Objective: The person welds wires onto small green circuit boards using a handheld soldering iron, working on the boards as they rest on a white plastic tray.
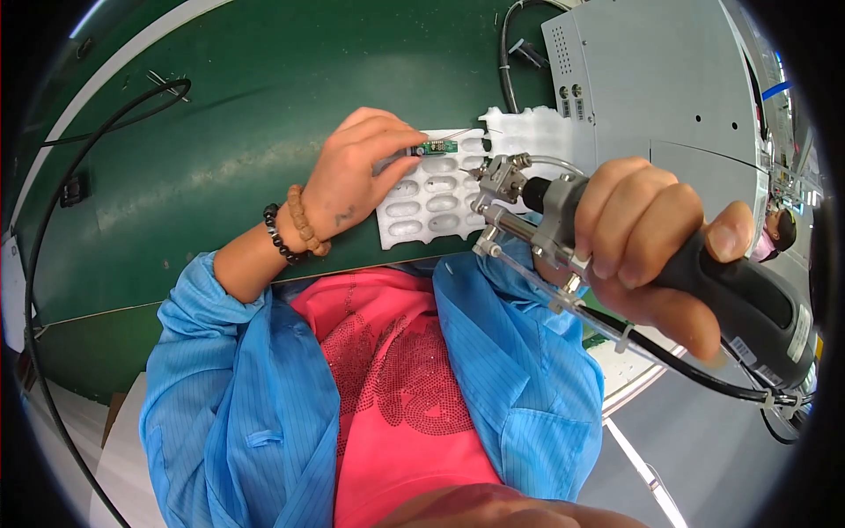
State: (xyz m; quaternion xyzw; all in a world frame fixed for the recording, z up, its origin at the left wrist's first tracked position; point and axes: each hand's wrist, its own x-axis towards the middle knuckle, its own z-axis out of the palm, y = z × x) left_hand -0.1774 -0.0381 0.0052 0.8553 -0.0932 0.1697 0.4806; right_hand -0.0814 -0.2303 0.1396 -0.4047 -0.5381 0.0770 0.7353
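My left hand (350, 167) pinches a small part with a green circuit board (442, 147) at its end, between thumb and fingers. A dark, rounded body joined to the board is partly hidden by the fingers. The part is over the top row of a white moulded tray (406, 228) with oval pockets. My right hand (635, 224) is wrapped around a black-handled tool (746, 295). Its metal head (503, 180) carries fittings and thin tubes and points left, toward the tray and the board. Whether its tip touches the board I cannot tell.
A second white moulded tray (528, 132) lies beside a large grey machine (660, 79) at the right. A black cable (44, 224) runs along the left of the green table (290, 53). Cable and tubing trail from the tool. Another person (779, 231) is at the far right.
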